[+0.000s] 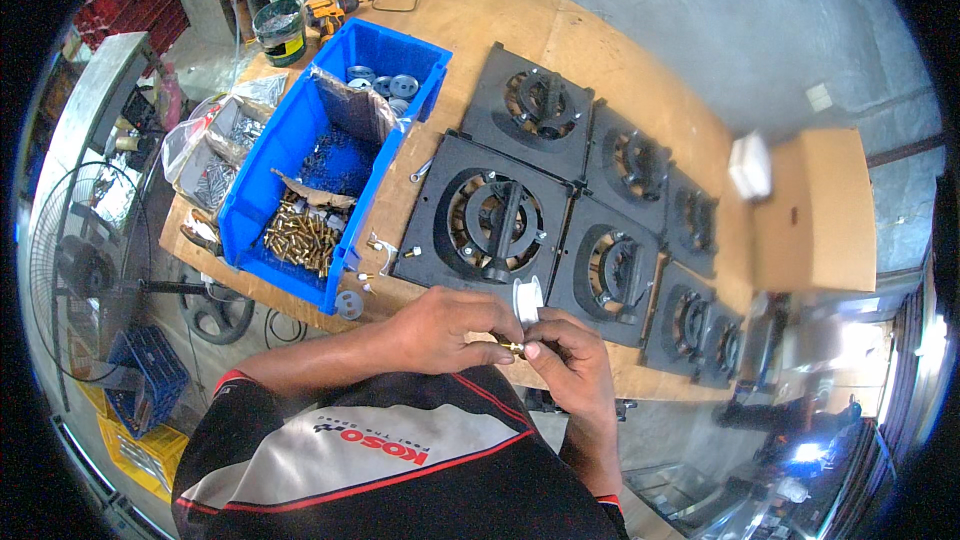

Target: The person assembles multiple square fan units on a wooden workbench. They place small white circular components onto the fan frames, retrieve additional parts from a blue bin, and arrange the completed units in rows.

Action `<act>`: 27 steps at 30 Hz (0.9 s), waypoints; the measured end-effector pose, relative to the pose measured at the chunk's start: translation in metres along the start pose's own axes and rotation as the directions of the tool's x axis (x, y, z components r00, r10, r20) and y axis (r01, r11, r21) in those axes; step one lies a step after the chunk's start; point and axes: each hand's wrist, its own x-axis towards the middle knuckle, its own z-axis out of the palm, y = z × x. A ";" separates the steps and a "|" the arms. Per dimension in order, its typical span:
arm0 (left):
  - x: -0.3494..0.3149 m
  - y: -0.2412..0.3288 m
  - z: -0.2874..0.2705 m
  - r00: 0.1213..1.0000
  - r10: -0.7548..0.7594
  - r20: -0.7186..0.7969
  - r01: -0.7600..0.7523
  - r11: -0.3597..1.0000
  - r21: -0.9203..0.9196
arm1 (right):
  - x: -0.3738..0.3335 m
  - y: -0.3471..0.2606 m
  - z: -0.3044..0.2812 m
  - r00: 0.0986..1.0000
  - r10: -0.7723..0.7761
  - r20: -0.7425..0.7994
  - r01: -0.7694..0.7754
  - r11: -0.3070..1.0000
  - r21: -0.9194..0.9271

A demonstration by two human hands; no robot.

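Near the table's front edge, both of my hands meet in front of my chest. My left hand is closed, pinching a small brass fitting between thumb and fingertips. My right hand is closed too, its thumb against the fitting's other end. A white spool of tape stands up from the fingers of my right hand; its lower part is hidden. Just beyond my hands sits the nearest black burner plate, with a round burner in its middle. Loose small white-and-brass pieces lie left of it.
A long blue bin at left holds many brass fittings, dark screws and grey discs. Clear tubs of hardware stand beside it. More black burner plates run rightward. Cordless drill, cardboard box and standing fan surround the table.
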 end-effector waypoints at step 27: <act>0.001 -0.010 0.020 0.925 0.341 -0.170 -0.301 0.927 0.222 | -0.010 0.033 0.021 0.994 0.100 -0.034 -0.040 0.652 0.757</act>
